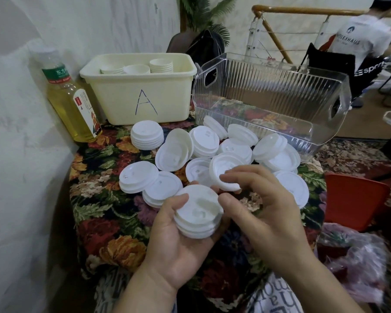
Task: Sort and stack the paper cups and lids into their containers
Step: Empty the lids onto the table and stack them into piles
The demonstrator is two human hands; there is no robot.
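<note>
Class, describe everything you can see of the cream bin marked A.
The cream bin is an opaque, pale yellow rectangular tub that looks plastic, with a rolled rim and a blue hand-drawn letter A on its front wall. It stands upright at the back of the floral tablecloth, between a bottle and a clear bin. Inside are stacked white paper cups.

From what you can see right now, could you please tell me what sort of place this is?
Probably an informal indoor room, perhaps in a home, used as a makeshift workspace: a small table under a floral cloth against a white wall, a wooden stair railing behind, and a patterned rug on the floor.
</note>
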